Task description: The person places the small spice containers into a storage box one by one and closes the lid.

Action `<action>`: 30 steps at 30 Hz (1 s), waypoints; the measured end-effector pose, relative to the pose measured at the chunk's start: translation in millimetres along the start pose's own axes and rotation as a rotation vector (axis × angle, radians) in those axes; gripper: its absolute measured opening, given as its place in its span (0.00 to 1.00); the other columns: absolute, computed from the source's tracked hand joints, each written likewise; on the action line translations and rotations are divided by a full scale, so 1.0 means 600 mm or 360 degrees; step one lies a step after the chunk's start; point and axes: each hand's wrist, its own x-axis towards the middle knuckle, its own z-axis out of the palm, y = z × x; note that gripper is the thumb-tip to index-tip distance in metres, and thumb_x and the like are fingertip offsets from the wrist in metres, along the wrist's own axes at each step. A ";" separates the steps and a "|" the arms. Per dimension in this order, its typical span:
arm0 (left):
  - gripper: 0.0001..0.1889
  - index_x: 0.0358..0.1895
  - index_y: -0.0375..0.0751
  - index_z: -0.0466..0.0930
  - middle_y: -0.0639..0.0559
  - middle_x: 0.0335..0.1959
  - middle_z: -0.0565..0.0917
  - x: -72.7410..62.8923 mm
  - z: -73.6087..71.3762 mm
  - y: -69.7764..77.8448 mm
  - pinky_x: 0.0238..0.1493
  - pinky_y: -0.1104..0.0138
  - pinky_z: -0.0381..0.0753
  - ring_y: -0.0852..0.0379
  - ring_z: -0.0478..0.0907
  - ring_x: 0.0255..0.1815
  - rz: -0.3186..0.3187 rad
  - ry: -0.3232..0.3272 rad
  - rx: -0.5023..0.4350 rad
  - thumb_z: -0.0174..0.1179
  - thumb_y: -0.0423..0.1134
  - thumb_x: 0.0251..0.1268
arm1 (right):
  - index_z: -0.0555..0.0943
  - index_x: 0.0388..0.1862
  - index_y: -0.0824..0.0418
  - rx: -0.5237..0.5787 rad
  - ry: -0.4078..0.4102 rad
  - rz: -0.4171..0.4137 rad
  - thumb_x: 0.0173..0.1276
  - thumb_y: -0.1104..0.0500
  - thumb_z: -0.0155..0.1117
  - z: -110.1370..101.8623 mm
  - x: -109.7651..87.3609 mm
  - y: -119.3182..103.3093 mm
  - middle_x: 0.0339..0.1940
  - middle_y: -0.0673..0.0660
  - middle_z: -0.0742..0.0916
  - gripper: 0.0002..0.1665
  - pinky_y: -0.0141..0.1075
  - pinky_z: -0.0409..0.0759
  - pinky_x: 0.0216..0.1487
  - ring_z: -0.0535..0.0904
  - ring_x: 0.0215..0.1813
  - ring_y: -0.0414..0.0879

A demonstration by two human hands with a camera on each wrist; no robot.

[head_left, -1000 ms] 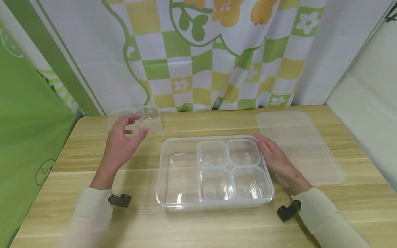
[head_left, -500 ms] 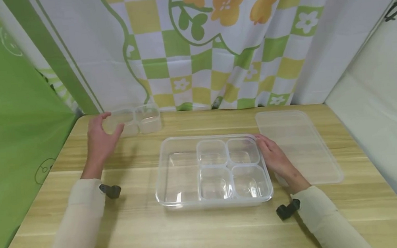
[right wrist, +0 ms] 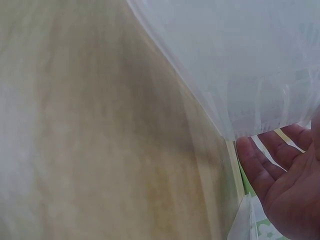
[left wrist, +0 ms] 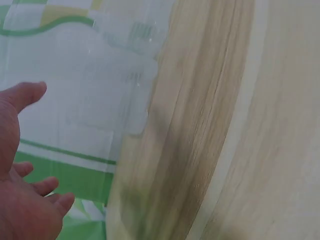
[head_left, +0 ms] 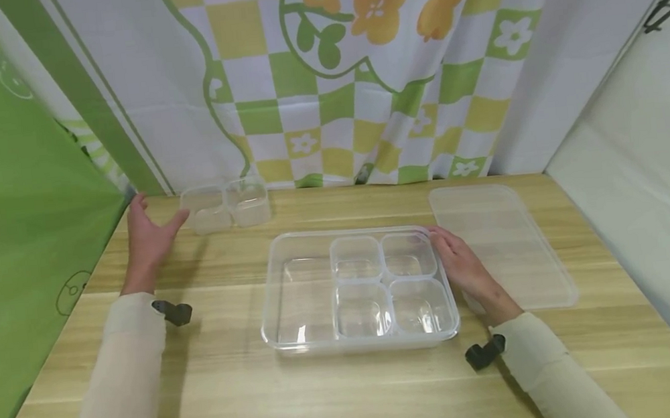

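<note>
Left hand [head_left: 150, 237] has moved farther left over the last second, from above two small clear cups [head_left: 250, 210] at the table's back left to just beside them; its thumb and fingers are spread apart, holding nothing. Right hand [head_left: 461, 261] has stayed at the far right corner of a large clear container [head_left: 303, 293], fingers extended and touching it. Black lettering [head_left: 661, 15] on the white cloth at right is cut off, too partial to read. The transparent rectangular container sits mid-table, with four matching square cups [head_left: 363, 310] filling its right part, two by two. A translucent lid [head_left: 508, 246] lies flat to its right.
</note>
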 end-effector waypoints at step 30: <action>0.60 0.84 0.46 0.29 0.31 0.82 0.45 0.052 -0.021 -0.060 0.75 0.36 0.47 0.31 0.43 0.81 0.0040 -0.0586 0.0034 0.70 0.52 0.68 | 0.72 0.75 0.63 0.0036 -0.0015 0.0001 0.87 0.44 0.39 -0.008 -0.004 -0.001 0.69 0.67 0.77 0.32 0.57 0.62 0.74 0.70 0.71 0.62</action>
